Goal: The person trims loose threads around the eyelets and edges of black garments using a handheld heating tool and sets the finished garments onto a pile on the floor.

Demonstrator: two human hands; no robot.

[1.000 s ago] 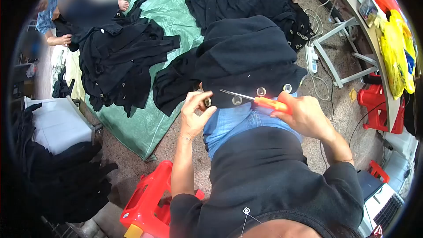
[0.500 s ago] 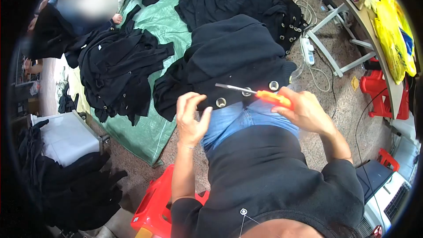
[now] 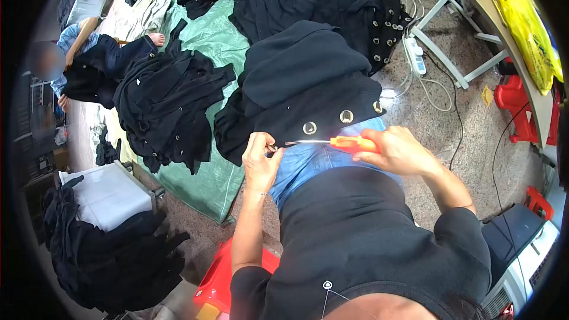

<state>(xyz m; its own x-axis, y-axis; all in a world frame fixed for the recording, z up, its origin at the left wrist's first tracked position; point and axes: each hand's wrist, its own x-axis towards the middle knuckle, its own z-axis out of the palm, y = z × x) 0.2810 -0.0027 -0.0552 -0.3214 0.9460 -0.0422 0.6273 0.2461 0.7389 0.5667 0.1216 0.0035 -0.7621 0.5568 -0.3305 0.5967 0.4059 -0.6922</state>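
Note:
A black garment [image 3: 308, 77] with large metallic buttons lies across the lap, over blue jeans. My right hand [image 3: 397, 150] is wrapped round the orange handle of a screwdriver-like tool [image 3: 347, 143], its thin metal shaft pointing left. The shaft's tip is close to the fingers of my left hand [image 3: 259, 160]. These fingers are pinched at the garment's lower left edge, on a small piece that looks like a button [image 3: 272, 148], partly hidden by the fingertips.
Black garments [image 3: 169, 104] lie on a green sheet [image 3: 216, 186]. Another person [image 3: 89, 62] sits at the upper left. A red stool [image 3: 222, 275] stands below my left arm. A power strip [image 3: 415, 56] and cables lie near the table [image 3: 521, 35] at right.
My left hand has gone from open fingers to a pinch at the garment's edge. The tool has come down beside it. The garment's buttoned edge has shifted, and the view has moved.

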